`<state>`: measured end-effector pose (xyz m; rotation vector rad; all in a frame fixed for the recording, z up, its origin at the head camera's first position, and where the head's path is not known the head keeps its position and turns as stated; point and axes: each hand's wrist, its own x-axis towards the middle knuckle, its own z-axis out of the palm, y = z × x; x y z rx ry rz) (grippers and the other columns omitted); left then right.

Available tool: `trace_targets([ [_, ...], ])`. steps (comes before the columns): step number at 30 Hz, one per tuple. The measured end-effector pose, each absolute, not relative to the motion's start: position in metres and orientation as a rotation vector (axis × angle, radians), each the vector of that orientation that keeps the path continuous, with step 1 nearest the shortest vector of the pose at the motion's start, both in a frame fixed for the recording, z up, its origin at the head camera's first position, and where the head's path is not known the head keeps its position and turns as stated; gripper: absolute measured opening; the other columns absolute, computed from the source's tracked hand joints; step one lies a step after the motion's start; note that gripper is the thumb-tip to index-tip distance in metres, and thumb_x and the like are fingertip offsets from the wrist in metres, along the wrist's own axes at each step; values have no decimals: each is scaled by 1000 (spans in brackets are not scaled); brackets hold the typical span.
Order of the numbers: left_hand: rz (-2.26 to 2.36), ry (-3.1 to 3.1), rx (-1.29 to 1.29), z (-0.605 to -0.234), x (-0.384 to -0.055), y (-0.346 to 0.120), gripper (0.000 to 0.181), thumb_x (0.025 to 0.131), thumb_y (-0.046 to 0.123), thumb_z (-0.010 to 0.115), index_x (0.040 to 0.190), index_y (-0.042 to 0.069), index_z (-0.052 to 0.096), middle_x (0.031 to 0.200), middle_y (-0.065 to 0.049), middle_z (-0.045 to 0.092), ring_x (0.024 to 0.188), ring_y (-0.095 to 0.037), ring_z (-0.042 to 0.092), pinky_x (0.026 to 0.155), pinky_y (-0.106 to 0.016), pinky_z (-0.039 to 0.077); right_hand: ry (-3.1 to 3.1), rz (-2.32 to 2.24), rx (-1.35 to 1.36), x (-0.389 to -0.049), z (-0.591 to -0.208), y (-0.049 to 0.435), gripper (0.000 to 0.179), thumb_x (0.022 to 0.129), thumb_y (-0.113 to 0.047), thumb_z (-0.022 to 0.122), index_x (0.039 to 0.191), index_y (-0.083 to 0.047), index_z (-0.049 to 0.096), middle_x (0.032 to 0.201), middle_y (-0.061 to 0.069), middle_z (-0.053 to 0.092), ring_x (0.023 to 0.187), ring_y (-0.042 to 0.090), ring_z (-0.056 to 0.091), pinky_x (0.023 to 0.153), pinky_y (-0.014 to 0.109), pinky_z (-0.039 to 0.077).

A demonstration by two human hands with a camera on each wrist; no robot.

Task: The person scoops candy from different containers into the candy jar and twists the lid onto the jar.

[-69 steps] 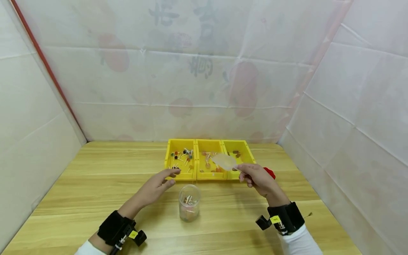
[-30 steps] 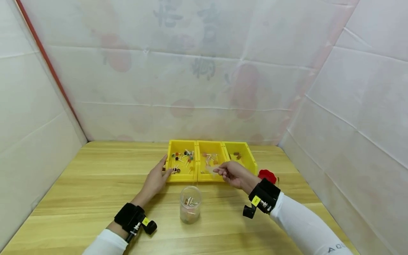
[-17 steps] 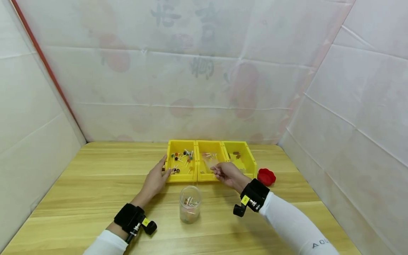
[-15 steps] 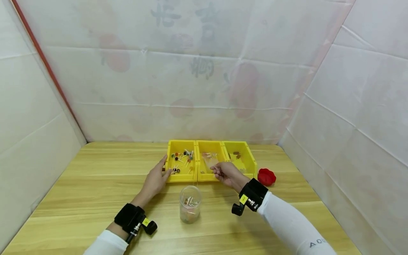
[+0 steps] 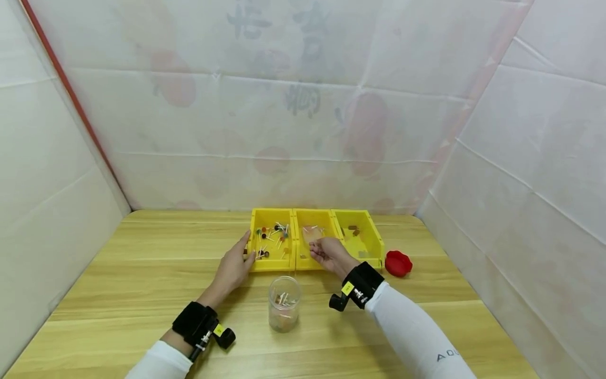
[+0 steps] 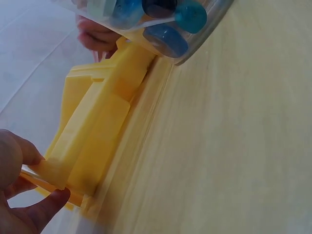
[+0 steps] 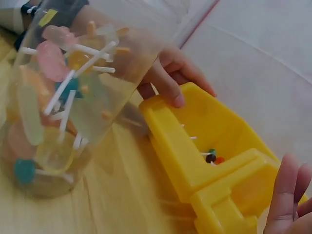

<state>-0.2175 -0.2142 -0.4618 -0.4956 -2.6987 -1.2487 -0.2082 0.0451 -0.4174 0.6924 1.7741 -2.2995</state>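
Note:
My left hand grips the outer corner of the left yellow bin, thumb on one side of the wall and fingers on the other. Inside that bin lie several small dark, red and green lollipops with white sticks. Over the front of the middle yellow bin, my right hand has its fingertips together, pinching a pale see-through oval piece; its exact kind is unclear. The hand hides part of that bin, where a few white sticks show. A clear jar stands in front, holding translucent candy-like pieces on sticks.
The right yellow bin holds some small brown-ended pieces and pale ones. A red scalloped dish-like thing sits right of the bins. The wooden table is walled by pale sheets behind and at both sides.
My right hand has gone from above the right bin leftward and down into the middle one with the pale oval piece. My left hand has moved from the air to the left bin's corner.

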Motion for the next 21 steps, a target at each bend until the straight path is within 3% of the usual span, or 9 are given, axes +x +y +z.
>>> trace_targets([
  [5, -1254, -2689, -517, -461, -217, -214, 65, 98, 14, 60, 153, -1, 27, 142, -26, 47, 109, -35, 61, 82, -44, 55, 1751, -2335, 664, -206, -426, 40, 32, 105, -7, 40, 130, 11, 48, 82, 9, 56, 67, 11, 58, 67, 19, 56],
  [14, -1276, -2709, -488, -462, -216, -213, 66, 98, 15, 60, 154, 2, 26, 145, -24, 44, 113, -36, 59, 89, -48, 53, 1728, -2402, 617, -199, -431, 42, 32, 106, -12, 41, 129, 8, 49, 78, 6, 53, 65, 10, 54, 63, 17, 54],
  [21, -1257, -2713, -484, -461, -215, -214, 67, 98, 16, 61, 153, 2, 27, 144, -24, 45, 113, -37, 59, 89, -49, 52, 1719, -2406, 623, -196, -433, 46, 32, 105, -16, 46, 128, 5, 53, 83, 7, 57, 71, 11, 58, 70, 20, 56],
])
